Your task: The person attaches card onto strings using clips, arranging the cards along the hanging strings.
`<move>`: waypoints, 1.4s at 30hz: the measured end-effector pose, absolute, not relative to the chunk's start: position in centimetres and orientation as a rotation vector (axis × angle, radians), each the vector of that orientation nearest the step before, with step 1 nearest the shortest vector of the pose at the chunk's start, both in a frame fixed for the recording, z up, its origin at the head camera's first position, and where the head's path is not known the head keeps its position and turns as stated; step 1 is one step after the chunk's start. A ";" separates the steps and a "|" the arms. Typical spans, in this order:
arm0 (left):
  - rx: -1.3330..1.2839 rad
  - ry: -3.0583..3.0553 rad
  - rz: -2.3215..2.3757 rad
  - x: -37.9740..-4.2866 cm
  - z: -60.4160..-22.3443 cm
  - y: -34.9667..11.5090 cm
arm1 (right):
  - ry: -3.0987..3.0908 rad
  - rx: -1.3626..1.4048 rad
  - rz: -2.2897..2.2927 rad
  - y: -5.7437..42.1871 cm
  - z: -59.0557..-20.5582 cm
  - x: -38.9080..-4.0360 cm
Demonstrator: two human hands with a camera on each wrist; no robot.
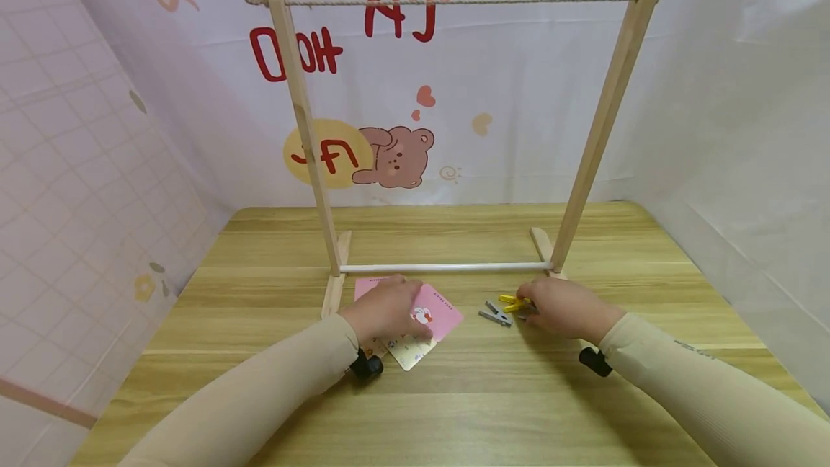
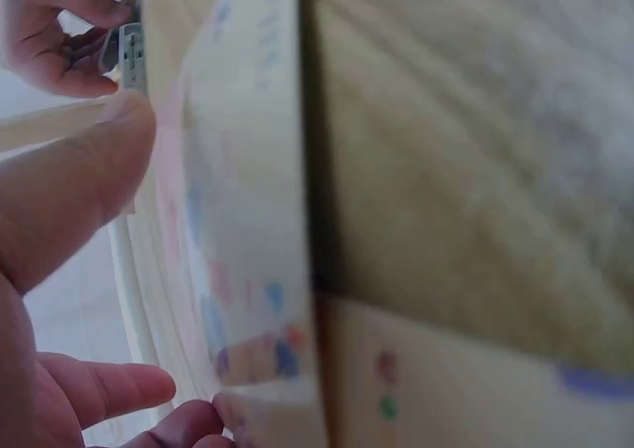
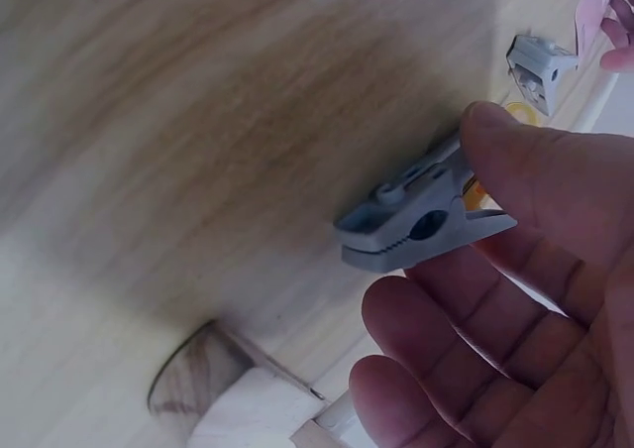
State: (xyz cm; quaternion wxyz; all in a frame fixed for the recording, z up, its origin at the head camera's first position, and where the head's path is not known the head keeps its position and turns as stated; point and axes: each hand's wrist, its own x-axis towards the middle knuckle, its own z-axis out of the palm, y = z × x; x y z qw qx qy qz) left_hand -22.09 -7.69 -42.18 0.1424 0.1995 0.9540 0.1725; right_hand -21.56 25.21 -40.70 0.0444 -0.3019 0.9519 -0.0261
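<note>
The right hand (image 3: 530, 299) pinches the grey peg (image 3: 421, 225) at its handles, presumably keeping its biting end free; the left hand (image 1: 385, 308), loosely spread, covers cards (image 1: 447, 312).

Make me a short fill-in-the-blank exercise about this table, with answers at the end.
1. The right hand pinches a ____ clip.
2. In the head view, the left hand partly hides cards; the one nearest the clips is ____.
3. The rope is strung between ____ wooden posts.
Answers: gray; pink; two.
</note>
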 end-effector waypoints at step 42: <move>0.502 2.761 0.670 -22.6 -42.3 -7.3 | 2.980 -0.955 -0.119 24.9 -40.1 -21.1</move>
